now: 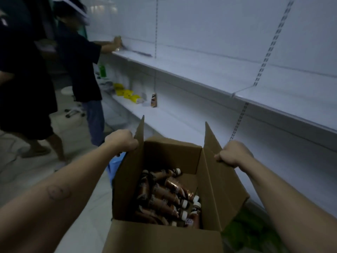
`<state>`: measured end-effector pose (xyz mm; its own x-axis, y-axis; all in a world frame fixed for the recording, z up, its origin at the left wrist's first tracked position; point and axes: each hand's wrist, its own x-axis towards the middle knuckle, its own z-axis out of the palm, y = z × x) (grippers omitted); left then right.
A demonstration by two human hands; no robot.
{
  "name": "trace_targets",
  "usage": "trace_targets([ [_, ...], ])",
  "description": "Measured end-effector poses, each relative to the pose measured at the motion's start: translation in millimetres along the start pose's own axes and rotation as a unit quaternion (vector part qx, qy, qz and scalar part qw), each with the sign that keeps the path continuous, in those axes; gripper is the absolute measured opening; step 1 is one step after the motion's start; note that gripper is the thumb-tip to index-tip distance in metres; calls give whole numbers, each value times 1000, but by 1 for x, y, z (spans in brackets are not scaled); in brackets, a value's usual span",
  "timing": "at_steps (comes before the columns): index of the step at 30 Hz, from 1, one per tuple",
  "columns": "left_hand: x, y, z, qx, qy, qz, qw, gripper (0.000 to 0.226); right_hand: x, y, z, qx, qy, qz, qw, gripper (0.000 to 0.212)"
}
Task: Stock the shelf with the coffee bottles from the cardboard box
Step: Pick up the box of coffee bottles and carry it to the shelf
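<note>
An open cardboard box is in front of me, held off the floor beside white shelving. Several brown coffee bottles with white caps lie jumbled on their sides in its bottom. My left hand is clenched on the box's left flap. My right hand is clenched on the right flap. One coffee bottle stands upright on the lower shelf farther along.
Two people in dark clothes stand to the left in the aisle; one reaches onto the upper shelf. Yellow packets and a green bottle sit on the lower shelves. A white stool stands behind. Green items lie low right.
</note>
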<state>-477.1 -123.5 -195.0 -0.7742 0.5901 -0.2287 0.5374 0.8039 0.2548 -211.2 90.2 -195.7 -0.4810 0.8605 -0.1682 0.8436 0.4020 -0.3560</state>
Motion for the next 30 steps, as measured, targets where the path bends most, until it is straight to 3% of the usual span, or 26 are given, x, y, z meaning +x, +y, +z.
trace_targets([
  [9,69,-10,65,50,-35,-68,996,28,98,2,105,-50,-109,-29,992,16],
  [19,138,-50,92,53,-62,-116,990,26,170,-40,161,-112,-176,-44,977,14],
  [25,212,-86,88,69,-92,-71,991,26,192,-82,189,-107,-190,10,976,20],
  [30,288,-97,96,116,-115,61,985,28,184,-102,226,-113,-189,114,969,22],
])
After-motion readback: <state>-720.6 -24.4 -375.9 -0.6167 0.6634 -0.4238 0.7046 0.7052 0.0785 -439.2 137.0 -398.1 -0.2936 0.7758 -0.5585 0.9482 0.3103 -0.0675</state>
